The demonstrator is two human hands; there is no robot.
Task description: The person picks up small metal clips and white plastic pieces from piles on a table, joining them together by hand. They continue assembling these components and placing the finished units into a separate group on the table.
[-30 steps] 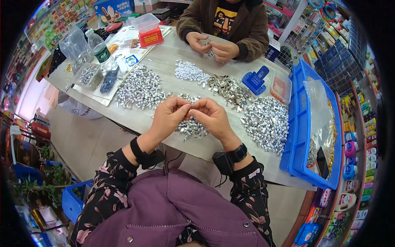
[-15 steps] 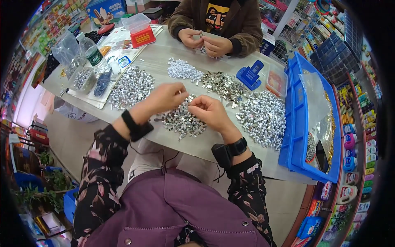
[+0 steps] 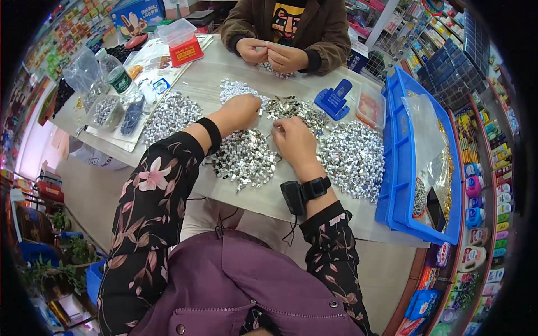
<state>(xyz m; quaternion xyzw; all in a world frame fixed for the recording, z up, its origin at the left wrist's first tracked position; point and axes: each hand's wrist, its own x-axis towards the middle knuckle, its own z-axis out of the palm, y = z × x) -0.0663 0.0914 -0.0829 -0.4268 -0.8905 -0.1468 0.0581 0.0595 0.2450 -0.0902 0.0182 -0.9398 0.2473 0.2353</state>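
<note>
My left hand (image 3: 242,112) reaches over the table between a heap of small white pieces (image 3: 236,89) and a heap of flat, shiny metal pieces (image 3: 298,111). Its fingers are pinched together; what they hold, if anything, is too small to make out. My right hand (image 3: 297,143) is close to the near edge of the metal heap, fingers curled in and thumb near the fingertips; its grip is partly hidden. Below and between both hands spreads a heap of small silver-and-white pieces (image 3: 245,159). Similar heaps lie to the left (image 3: 171,116) and to the right (image 3: 352,159).
Across the table, a person's hands (image 3: 272,56) meet over a small white heap. A blue tool (image 3: 334,99), a lidded clear box (image 3: 370,109) and a large blue crate (image 3: 395,162) stand right. A bottle (image 3: 116,75), clear tub (image 3: 105,112) and red box (image 3: 186,51) stand left.
My left hand has moved forward, away from the near silver-and-white heap toward the white and metal heaps. My right hand has shifted slightly forward and right, to the metal heap's edge.
</note>
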